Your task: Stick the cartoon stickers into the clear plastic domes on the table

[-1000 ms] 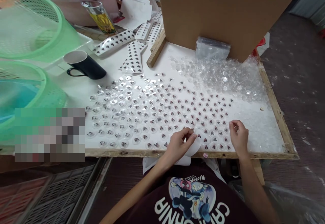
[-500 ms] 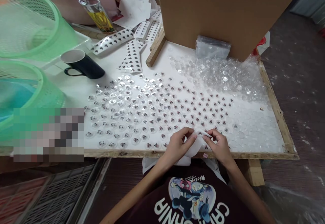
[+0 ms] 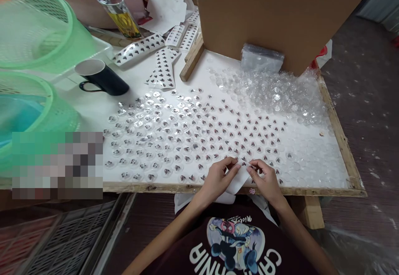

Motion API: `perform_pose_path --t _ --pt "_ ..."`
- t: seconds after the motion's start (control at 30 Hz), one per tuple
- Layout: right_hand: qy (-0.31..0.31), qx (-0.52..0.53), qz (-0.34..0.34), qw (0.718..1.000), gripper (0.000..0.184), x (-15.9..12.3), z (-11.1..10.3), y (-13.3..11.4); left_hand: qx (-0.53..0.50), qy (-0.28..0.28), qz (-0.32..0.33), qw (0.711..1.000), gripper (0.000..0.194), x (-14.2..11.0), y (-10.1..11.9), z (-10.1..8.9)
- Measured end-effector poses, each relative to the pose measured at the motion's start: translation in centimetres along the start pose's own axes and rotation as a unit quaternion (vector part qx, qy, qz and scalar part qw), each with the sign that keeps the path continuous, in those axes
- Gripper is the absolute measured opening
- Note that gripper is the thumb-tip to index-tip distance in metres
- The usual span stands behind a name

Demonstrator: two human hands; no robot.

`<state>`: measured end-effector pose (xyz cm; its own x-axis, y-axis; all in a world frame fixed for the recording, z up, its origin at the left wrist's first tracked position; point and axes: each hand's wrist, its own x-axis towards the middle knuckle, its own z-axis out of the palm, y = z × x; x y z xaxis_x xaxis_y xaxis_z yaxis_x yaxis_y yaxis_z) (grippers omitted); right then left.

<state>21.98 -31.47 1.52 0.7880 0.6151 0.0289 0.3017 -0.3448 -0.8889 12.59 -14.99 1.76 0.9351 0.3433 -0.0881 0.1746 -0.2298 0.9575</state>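
My left hand (image 3: 222, 176) is closed in a pinch on a white sticker sheet (image 3: 238, 182), which hangs over the front edge of the table. My right hand (image 3: 264, 178) pinches the sheet's upper right edge, its fingertips close to the left ones. A small dark printed sticker shows between them; whether it has come off the sheet I cannot tell. Around and beyond both hands lie many clear round discs (image 3: 166, 171), each with a small dark printed figure. To the right are plain clear discs (image 3: 318, 158) without prints.
A heap of clear discs (image 3: 277, 94) lies before a tall cardboard box (image 3: 274, 17). More sticker sheets (image 3: 163, 69), a dark mug (image 3: 104, 79), a glass (image 3: 123, 19), green baskets (image 3: 67, 108) and a pink tub (image 3: 93, 8) stand left. A wooden rim (image 3: 343, 146) edges the table.
My right hand has moved left from above the discs on the right to the sheet in my left hand. A printed disc now shows where it was.
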Motion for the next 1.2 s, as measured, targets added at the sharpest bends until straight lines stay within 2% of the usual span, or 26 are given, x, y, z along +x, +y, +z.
perform_pose_path --t 0.1,0.3,0.4,0.57,0.73,0.97,1.1,1.2 --pt "0.047 0.008 -0.01 0.999 0.012 -0.1 0.0 -0.2 0.004 0.003 0.0 1.0 0.03 0.0 0.2 0.0" --pt "0.058 -0.005 -0.062 0.996 0.008 -0.2 0.0 -0.6 0.01 0.007 -0.002 1.0 0.032 0.0 0.5 0.1" --pt "0.082 -0.007 -0.093 0.992 0.008 -0.1 -0.3 -0.8 0.013 0.019 -0.008 1.0 0.034 0.0 0.5 0.1" --pt "0.154 0.005 -0.068 0.986 0.01 0.3 -1.0 -0.7 0.017 0.032 -0.008 0.999 0.033 0.0 0.4 0.1" --pt "0.072 0.055 -0.038 0.995 0.033 0.4 0.0 -0.7 0.004 -0.014 0.003 1.0 0.033 -0.1 0.8 0.1" --pt "0.046 0.09 -0.039 0.994 0.03 0.3 1.0 -1.0 0.005 -0.017 -0.001 1.0 0.035 0.0 0.6 0.0" --pt "0.067 0.129 -0.039 0.989 0.029 0.3 0.7 -1.5 0.003 -0.025 -0.006 1.0 0.034 0.0 0.4 0.1" --pt "0.133 0.149 -0.027 0.98 0.029 0.6 -0.7 -1.2 0.008 -0.024 -0.012 1.0 0.033 0.0 0.4 -0.1"
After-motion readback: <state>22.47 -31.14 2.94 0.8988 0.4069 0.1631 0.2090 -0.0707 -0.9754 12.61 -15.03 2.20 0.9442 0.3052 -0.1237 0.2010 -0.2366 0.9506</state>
